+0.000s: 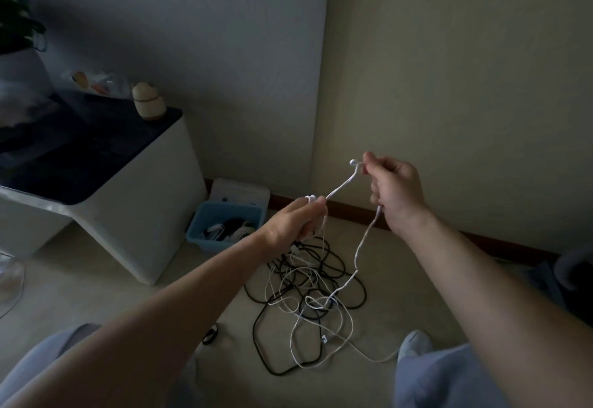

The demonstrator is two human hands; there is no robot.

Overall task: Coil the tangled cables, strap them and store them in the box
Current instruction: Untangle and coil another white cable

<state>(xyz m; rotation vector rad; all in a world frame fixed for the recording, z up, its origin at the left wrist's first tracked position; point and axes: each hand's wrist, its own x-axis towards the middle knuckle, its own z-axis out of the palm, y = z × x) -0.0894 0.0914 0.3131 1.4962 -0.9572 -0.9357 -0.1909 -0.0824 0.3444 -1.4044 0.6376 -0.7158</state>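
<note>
A tangle of black and white cables (308, 292) lies on the pale floor below my raised hands. My left hand (293, 223) grips a few small white loops at its fingertips. From there a white cable (340, 187) runs taut up to my right hand (396, 192), which pinches it near its plug end. The same cable drops from the right hand down into the tangle. A blue box (205, 215) with coiled cables inside sits on the floor by the wall, left of my hands.
A white cabinet (141, 208) with a dark top stands at left, a small jar (148, 101) on it. A white lid (240, 192) leans behind the box. A small black strap (210, 334) lies on the floor. My knees fill the lower corners.
</note>
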